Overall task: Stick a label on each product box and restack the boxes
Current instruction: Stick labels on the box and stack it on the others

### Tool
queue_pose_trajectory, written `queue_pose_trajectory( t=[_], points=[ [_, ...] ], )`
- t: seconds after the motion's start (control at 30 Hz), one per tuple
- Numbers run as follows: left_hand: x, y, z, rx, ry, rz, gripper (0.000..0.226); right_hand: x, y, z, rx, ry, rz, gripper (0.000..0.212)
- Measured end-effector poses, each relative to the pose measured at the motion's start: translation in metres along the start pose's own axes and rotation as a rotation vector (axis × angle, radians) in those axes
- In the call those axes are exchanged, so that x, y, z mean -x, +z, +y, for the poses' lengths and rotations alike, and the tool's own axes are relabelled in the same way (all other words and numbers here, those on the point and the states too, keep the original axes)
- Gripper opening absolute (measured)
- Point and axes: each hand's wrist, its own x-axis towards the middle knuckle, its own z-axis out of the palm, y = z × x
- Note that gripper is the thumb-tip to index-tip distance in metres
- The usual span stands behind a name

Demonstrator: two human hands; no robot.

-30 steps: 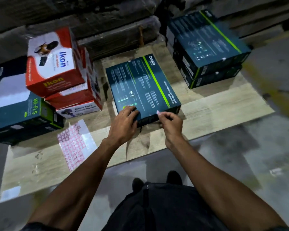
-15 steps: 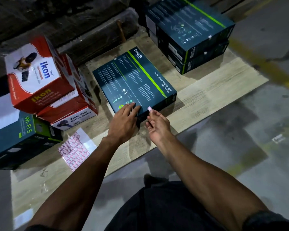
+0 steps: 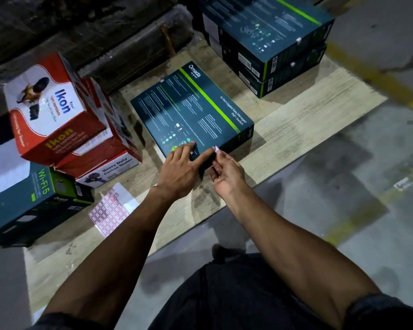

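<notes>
While the dark box (image 3: 191, 113) lay flat on the wooden board (image 3: 308, 117), its near edge close to the board's front edge, the left hand (image 3: 181, 170) rested on that near corner with fingers fairly straight. The right hand (image 3: 227, 173) pinched a small label (image 3: 216, 148) at the box's near edge. Bare board lay right of the box; the label sheet (image 3: 110, 208) lay left.

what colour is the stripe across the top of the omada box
Bright green, on the dark teal Omada box; the stripe shows clearly in the head view.
</notes>
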Motion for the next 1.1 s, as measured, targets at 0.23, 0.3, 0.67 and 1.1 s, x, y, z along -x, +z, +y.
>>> queue_pose_trajectory(
  t=[0.23, 0.3, 0.67, 1.1],
  points=[
    [-0.002, -0.001, 0.000, -0.023, 0.009, -0.002, 0.056, -0.004, 0.000, 0.002, -0.001, 0.016, -0.044, 0.018],
    [-0.002, -0.001, 0.000, -0.018, 0.002, 0.000, 0.055, -0.004, 0.001, 0.001, -0.002, 0.022, -0.051, 0.013],
    [-0.003, 0.000, 0.001, -0.018, -0.020, 0.013, 0.054, -0.009, 0.000, 0.001, -0.048, 0.048, -0.016, 0.014],
    [-0.005, -0.004, 0.001, 0.079, -0.073, -0.068, 0.062, -0.011, -0.007, -0.011, 0.195, -0.059, 0.006, 0.014]
  ],
)
